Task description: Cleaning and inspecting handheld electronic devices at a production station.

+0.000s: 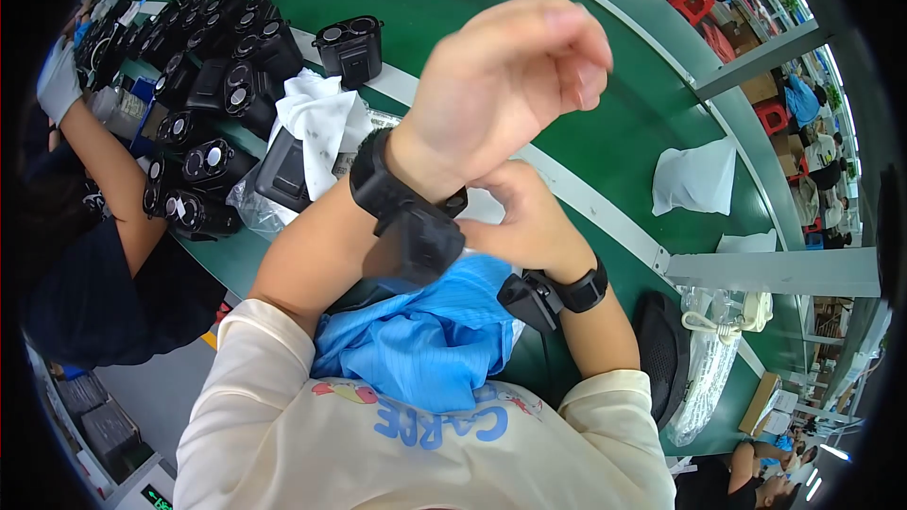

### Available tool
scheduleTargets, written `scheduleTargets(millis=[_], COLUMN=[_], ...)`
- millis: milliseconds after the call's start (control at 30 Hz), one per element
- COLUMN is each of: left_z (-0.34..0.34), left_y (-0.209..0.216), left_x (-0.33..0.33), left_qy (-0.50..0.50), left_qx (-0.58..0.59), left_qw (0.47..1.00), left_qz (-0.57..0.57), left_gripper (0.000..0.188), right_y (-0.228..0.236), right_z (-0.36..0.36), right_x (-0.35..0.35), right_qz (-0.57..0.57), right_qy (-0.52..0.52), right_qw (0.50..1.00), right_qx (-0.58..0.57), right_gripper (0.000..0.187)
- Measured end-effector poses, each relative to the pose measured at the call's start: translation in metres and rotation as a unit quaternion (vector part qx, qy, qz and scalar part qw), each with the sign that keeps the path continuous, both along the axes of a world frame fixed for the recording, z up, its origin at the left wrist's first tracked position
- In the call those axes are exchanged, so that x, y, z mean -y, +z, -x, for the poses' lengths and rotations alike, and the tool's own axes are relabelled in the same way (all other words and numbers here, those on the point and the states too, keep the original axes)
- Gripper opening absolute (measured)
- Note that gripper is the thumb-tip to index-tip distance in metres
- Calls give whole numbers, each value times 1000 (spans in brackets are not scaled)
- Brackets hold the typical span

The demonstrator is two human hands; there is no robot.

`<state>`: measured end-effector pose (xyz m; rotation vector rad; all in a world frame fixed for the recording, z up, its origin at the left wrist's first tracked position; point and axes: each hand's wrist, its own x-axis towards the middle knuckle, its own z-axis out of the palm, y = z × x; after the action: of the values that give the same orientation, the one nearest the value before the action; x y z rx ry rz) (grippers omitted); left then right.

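My left hand (pixel 505 85) is raised over the green bench, palm showing and fingers loosely bent, with nothing visible in it. A black strap with a boxy black device (pixel 416 241) circles its wrist. My right hand (pixel 524 222) is closed at that wrist, thumb and forefinger against the device; its other fingers are partly hidden. My right wrist wears a similar black strapped device (pixel 534 300). Crumpled blue cloth (pixel 406 340) lies below both hands, against my shirt. Left of my wrist, a white cloth (pixel 321 118) rests over a black case (pixel 283 170).
Several black devices with round dials (pixel 213 161) crowd the bench's left, one (pixel 350 49) standing apart. White pouches (pixel 694 178) lie right. A black mesh item (pixel 659 354) and a plastic-wrapped white power strip (pixel 713 359) sit near a metal post (pixel 775 271). A co-worker's gloved hand (pixel 59 83) is far left.
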<state>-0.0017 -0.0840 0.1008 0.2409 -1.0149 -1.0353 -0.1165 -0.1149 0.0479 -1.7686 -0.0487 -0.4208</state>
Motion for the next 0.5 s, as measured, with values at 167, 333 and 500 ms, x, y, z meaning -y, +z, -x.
scheduleTargets(millis=[167,333,500], left_z=[-7,-14,-17], left_y=[-1,0,5], left_x=[2,3,0], left_qy=[-73,-106,-82], left_qx=[-96,-131,-183], left_qw=[993,986,979], left_qz=[-7,7,-20], left_gripper=[23,23,24], right_y=[2,2,7], right_z=[0,6,7], right_x=[0,-1,-3], right_qz=[-77,-71,-18], right_qy=[-22,-4,-46], right_qw=[996,996,999], right_qx=[-32,-46,-9], right_gripper=[18,9,16])
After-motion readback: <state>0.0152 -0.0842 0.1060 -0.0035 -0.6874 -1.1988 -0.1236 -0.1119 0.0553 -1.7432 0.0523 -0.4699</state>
